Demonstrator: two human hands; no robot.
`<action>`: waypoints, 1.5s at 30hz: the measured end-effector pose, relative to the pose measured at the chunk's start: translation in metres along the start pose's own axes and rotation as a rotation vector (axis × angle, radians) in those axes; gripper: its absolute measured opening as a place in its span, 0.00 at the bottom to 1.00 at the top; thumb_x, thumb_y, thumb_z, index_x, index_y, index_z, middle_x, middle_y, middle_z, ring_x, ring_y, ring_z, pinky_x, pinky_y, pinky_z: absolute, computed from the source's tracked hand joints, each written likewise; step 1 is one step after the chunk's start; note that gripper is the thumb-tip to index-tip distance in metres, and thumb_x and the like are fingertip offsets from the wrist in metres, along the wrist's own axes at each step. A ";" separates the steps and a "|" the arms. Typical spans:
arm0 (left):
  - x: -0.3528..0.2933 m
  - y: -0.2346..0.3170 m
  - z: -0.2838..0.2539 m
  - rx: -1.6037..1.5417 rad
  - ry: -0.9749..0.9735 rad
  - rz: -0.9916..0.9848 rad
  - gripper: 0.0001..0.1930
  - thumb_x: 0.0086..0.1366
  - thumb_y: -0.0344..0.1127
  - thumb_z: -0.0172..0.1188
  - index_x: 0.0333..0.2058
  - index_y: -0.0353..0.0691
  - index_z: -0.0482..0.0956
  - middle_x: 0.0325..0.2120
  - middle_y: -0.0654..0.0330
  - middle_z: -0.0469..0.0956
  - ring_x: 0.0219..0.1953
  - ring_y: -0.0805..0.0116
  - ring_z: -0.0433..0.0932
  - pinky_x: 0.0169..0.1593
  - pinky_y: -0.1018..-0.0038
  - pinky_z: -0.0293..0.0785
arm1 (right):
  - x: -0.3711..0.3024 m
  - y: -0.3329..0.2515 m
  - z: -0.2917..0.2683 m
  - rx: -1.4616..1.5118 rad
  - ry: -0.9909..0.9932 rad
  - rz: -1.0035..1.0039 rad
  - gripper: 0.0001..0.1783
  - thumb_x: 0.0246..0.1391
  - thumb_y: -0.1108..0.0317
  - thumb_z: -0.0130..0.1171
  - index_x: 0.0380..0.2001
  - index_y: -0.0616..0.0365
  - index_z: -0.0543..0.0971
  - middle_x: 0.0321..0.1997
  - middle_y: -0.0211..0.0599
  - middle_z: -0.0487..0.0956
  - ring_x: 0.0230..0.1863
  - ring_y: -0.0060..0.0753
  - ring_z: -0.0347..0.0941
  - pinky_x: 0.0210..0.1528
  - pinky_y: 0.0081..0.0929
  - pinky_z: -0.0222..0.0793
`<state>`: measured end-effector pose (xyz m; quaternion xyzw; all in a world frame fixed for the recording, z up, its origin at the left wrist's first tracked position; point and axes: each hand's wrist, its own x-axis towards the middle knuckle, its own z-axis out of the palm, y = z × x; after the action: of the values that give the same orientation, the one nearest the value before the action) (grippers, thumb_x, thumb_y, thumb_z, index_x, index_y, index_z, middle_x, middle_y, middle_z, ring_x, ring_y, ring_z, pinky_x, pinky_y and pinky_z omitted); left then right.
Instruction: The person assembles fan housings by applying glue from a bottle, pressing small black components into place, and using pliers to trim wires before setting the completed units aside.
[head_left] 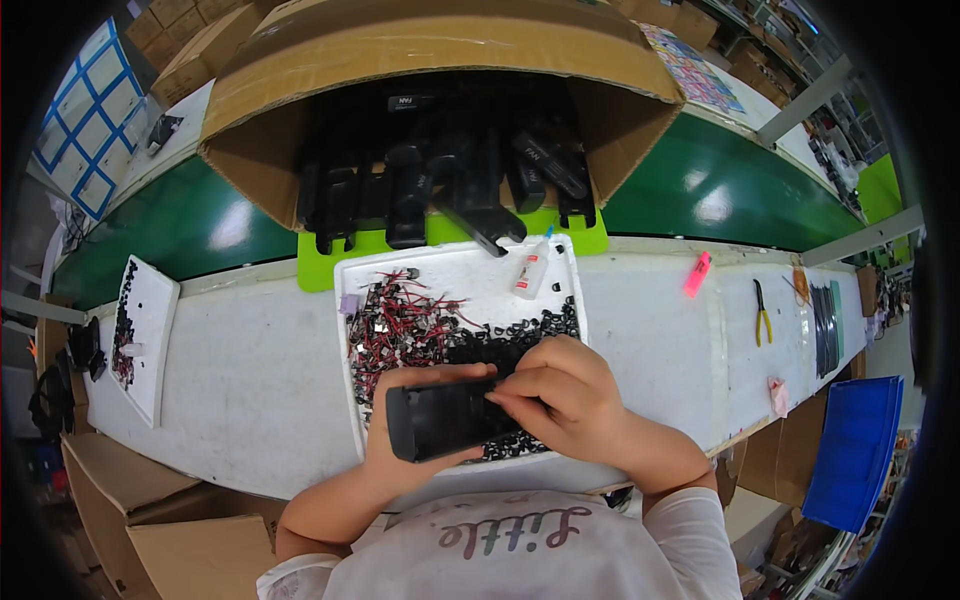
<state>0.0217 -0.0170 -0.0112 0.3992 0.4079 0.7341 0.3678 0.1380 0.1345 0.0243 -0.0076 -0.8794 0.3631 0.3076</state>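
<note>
A black plastic housing (440,425), long and hollow, lies across my left hand (383,450), whose fingers wrap round its far and near sides. My right hand (570,400) pinches at the housing's right part with thumb and fingertips together; whatever sits between them is hidden or too small to name. Beneath both hands is a white foam tray (440,258). In it lie a heap of red and black wires with small connectors (385,325), many small black plastic pieces (490,345) and a white squeeze bottle (530,273) with a blue tip.
A cardboard box (450,45) opens toward me on a green surface, holding several black housings (405,200). To the right lie a pink marker (697,274), yellow-handled pliers (763,315) and a blue bin (850,450). A smaller white tray (155,320) stands left.
</note>
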 end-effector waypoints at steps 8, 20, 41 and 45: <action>-0.001 -0.001 0.004 0.114 -0.029 0.116 0.36 0.43 0.19 0.68 0.47 0.41 0.54 0.50 0.42 0.65 0.54 0.51 0.66 0.54 0.59 0.65 | 0.003 -0.008 0.003 0.234 0.071 0.306 0.11 0.36 0.81 0.63 0.24 0.58 0.72 0.25 0.31 0.69 0.22 0.20 0.64 0.22 0.17 0.59; 0.005 0.010 0.000 -0.495 0.322 -0.386 0.27 0.55 0.25 0.59 0.53 0.40 0.59 0.45 0.58 0.70 0.44 0.65 0.73 0.47 0.67 0.72 | 0.014 0.064 -0.005 -0.643 -0.015 0.187 0.15 0.35 0.79 0.56 0.32 0.54 0.78 0.24 0.36 0.70 0.26 0.39 0.69 0.30 0.33 0.66; 0.000 0.008 -0.001 -0.513 0.326 -0.320 0.27 0.55 0.27 0.60 0.53 0.42 0.60 0.46 0.57 0.71 0.46 0.65 0.73 0.46 0.65 0.73 | -0.003 0.014 -0.019 0.589 0.211 -0.062 0.18 0.39 0.77 0.62 0.37 0.64 0.73 0.20 0.33 0.72 0.17 0.24 0.64 0.18 0.20 0.55; -0.002 0.008 -0.003 -0.479 0.312 -0.344 0.28 0.55 0.28 0.60 0.53 0.42 0.59 0.44 0.57 0.72 0.43 0.65 0.75 0.38 0.69 0.77 | -0.006 0.014 -0.011 0.544 0.212 -0.076 0.15 0.36 0.74 0.66 0.31 0.61 0.75 0.18 0.33 0.73 0.14 0.30 0.65 0.16 0.22 0.58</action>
<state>0.0181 -0.0225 -0.0057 0.1095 0.3363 0.7886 0.5030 0.1459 0.1499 0.0180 0.0701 -0.7125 0.5709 0.4018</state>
